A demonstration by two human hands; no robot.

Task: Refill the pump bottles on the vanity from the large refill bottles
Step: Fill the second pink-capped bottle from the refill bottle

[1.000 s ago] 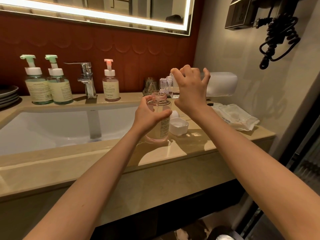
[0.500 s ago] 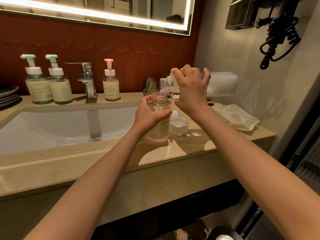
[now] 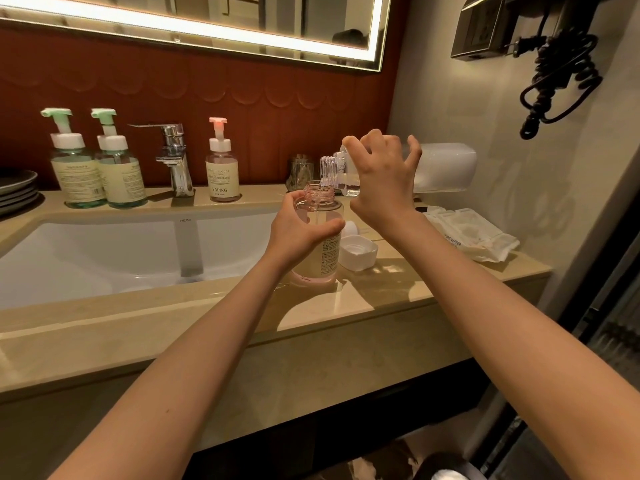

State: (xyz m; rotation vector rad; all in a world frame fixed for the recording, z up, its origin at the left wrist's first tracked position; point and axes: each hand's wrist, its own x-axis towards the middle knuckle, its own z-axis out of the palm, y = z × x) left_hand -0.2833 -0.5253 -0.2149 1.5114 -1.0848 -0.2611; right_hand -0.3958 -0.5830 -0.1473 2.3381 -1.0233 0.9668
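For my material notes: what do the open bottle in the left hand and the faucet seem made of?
Open bottle: probably clear, glossy plastic; its wall is see-through and the neck has moulded threads. Faucet: seemingly chromed metal, with mirror-bright reflections.

Reading "YAPING" on pink pump bottle point(image 3: 221, 174) label, ten o'clock; reading "PURE WATER" on white packet point(image 3: 467, 233), three o'clock.

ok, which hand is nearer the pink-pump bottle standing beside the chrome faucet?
Left. The left hand, gripping the open clear bottle, is right of and in front of the pink-pump bottle; the right hand, holding the large clear refill bottle tilted, is farther right.
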